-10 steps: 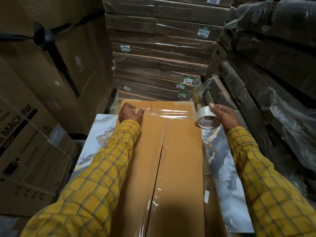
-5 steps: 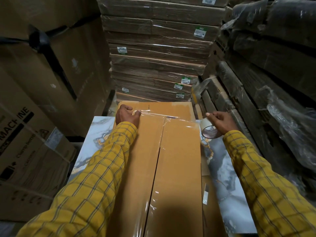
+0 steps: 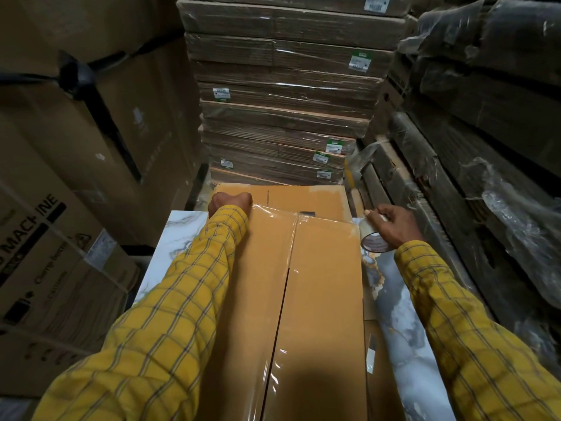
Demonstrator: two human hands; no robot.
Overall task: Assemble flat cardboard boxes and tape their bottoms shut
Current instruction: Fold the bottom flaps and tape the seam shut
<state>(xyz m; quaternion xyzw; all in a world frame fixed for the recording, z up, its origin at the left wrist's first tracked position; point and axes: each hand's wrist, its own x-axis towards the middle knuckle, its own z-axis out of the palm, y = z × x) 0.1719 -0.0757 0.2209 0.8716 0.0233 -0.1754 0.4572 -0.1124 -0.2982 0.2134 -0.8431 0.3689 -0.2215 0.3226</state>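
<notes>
A long tan cardboard box (image 3: 328,293) lies bottom-up on a marble-patterned table (image 3: 182,235), its centre seam covered by clear tape running away from me. A cross strip of clear tape (image 3: 273,212) spans its far end. My left hand (image 3: 229,203) rests curled on the far left corner, holding the tape end down against the box. My right hand (image 3: 391,224) grips a roll of clear tape (image 3: 372,238) just past the box's far right edge, low beside the box. Another flat tan carton (image 3: 303,194) lies beyond the box.
A tall stack of bundled flat cartons (image 3: 282,117) stands straight ahead. Large printed boxes (image 3: 45,253) crowd the left. Plastic-wrapped bundles (image 3: 485,147) line the right. A loose tape piece (image 3: 371,357) sticks to cardboard at the box's right side.
My right hand has pulled the tape roll across the far end and down past the box's right edge. My left hand stayed on the far left corner.
</notes>
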